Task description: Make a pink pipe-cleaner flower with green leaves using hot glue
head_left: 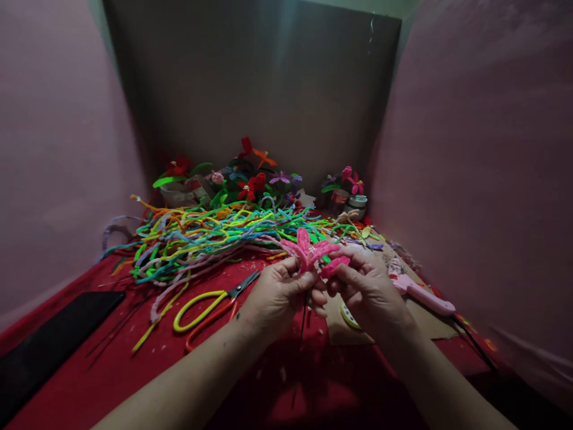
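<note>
Between my hands, over the near part of the red cloth, is a pink pipe-cleaner flower [303, 243] with a thin dark stem pointing down. My left hand [282, 286] pinches the flower low, near the top of its stem. The fingers of my right hand [367, 286] are closed on a pink petal [335, 266] at the flower's right side; whether that petal is joined to the rest is hidden by the fingers. Scissors [201, 310] with one yellow and one red handle lie just left of my left hand.
A big heap of coloured pipe cleaners [215, 233] spreads behind my hands. Finished flowers [253, 185] and jars [357, 206] stand along the back wall. At right, a pink glue gun [423, 292] rests on brown cardboard [430, 322]. A flat black object [62, 328] lies at left.
</note>
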`<state>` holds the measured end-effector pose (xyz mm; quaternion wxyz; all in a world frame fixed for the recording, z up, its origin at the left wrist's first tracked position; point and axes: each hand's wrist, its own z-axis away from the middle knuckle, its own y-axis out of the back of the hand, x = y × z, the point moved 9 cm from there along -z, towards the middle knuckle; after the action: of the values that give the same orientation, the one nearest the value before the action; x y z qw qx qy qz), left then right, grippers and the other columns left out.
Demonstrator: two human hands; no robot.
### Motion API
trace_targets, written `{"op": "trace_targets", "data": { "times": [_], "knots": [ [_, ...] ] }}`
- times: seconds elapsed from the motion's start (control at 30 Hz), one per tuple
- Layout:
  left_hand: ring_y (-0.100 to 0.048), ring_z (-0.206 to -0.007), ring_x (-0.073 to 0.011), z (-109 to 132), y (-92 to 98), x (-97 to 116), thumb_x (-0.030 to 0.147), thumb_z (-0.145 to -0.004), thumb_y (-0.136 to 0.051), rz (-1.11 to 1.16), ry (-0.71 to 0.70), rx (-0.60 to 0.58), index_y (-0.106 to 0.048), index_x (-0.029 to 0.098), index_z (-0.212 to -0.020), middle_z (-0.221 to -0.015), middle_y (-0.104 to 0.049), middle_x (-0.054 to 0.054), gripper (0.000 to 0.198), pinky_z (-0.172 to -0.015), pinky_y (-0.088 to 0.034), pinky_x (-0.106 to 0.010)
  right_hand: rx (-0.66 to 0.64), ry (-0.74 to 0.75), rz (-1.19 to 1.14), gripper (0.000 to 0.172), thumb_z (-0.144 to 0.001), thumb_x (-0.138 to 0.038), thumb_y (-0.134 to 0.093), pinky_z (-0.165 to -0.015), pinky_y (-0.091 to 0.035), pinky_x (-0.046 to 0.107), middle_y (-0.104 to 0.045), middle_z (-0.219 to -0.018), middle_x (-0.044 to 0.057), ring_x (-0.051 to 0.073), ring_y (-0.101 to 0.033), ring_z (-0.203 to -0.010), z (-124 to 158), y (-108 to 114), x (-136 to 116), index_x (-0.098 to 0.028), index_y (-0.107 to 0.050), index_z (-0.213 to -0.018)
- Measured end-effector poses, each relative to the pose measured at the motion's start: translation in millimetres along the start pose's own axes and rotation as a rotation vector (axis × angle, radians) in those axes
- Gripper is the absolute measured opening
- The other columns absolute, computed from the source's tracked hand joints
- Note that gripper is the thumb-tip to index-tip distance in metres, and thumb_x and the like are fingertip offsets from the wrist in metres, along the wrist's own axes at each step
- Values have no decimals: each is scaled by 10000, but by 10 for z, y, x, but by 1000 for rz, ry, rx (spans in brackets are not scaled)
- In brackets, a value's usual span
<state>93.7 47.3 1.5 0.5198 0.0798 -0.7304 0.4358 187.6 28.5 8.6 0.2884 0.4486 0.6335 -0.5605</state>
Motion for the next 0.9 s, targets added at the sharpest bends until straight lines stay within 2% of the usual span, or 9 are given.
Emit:
{"op": "trace_targets", "data": {
  "times": [0.2,0.37,0.47,0.6,0.77,0.9],
  "knots": [
    [-626,-549,-149,-6,55,-16,187,-688,-662,-63,-17,65,-551,100,-779,-655,-640,-58,168,-531,-527,-271,74,125,105,105,-694,-236,-678,-453,-407,215,-596,-576,-20,79,-499,-448,81,157,-338,-182,-636,-773],
    [-641,-593,-156,16,16,3,188,-699,-654,-118,-33,83,-546,106,-724,-672,-658,-67,138,-588,-528,-278,84,162,240,121,-673,-229,-698,-392,-385,213,-616,-576,-12,91,-503,-423,236,42,-525,-194,-644,-775],
    [-645,-616,-160,25,17,15,163,-672,-671,-147,-23,115,-564,108,-724,-679,-660,-59,131,-607,-528,-282,85,142,310,90,-689,-219,-683,-365,-362,200,-597,-548,-15,82,-482,-406,242,-41,-491,-180,-645,-761],
    [-641,-622,-146,26,27,52,121,-659,-660,-209,-27,158,-604,101,-779,-714,-660,-55,135,-625,-525,-273,102,120,328,142,-699,-255,-675,-330,-311,184,-601,-562,-2,71,-452,-390,165,-51,-412,-155,-642,-795],
    [-626,-626,-131,35,-4,92,101,-655,-644,-240,-52,144,-623,109,-813,-747,-649,-38,160,-632,-519,-275,112,53,348,157,-699,-278,-672,-312,-265,160,-553,-460,-27,45,-404,-342,130,-107,-325,-138,-624,-752],
    [-618,-643,-126,34,-12,104,132,-675,-642,-254,-77,121,-619,112,-803,-784,-653,-48,132,-636,-515,-273,151,2,301,155,-676,-251,-693,-334,-296,141,-565,-486,-31,41,-447,-374,130,-150,-263,-136,-609,-737]
  ]
}}
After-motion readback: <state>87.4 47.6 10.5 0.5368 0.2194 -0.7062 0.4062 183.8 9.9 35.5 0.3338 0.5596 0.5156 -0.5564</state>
